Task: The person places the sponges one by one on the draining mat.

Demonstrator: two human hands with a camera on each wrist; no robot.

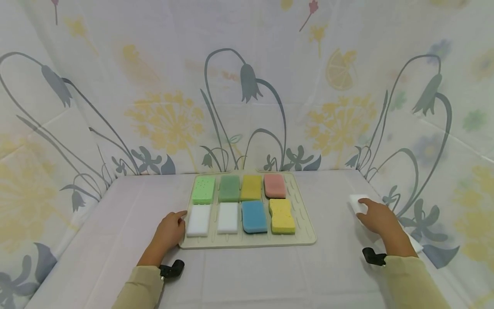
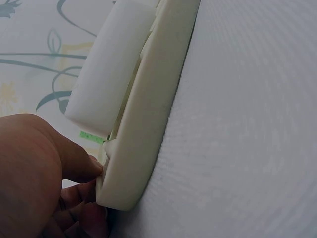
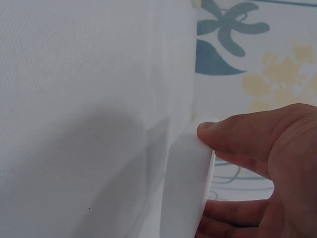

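Note:
A beige ridged tray [image 1: 305, 238] lies on the table, carrying two rows of sponges. My left hand [image 1: 170, 231] is at its left edge, beside a white sponge [image 1: 198, 220]. In the left wrist view the thumb [image 2: 81, 161] presses the tray's rim, with the fingers curled on the other side. Off to the right, my right hand [image 1: 380, 219] pinches a white block [image 1: 356, 204], apparently a white sponge, between thumb and fingers. The right wrist view shows the thumb on the block's upper edge [image 3: 185, 173]; its far part is hidden.
On the tray are light green [image 1: 203, 190], dark green [image 1: 229, 189], mustard [image 1: 251, 187], pink [image 1: 275, 186], blue [image 1: 254, 216], yellow [image 1: 282, 216] and a second white sponge [image 1: 227, 218]. A partly hidden white item [image 1: 414, 243] lies under the right wrist. A flower-patterned cloth [image 1: 173, 86] hangs behind the table.

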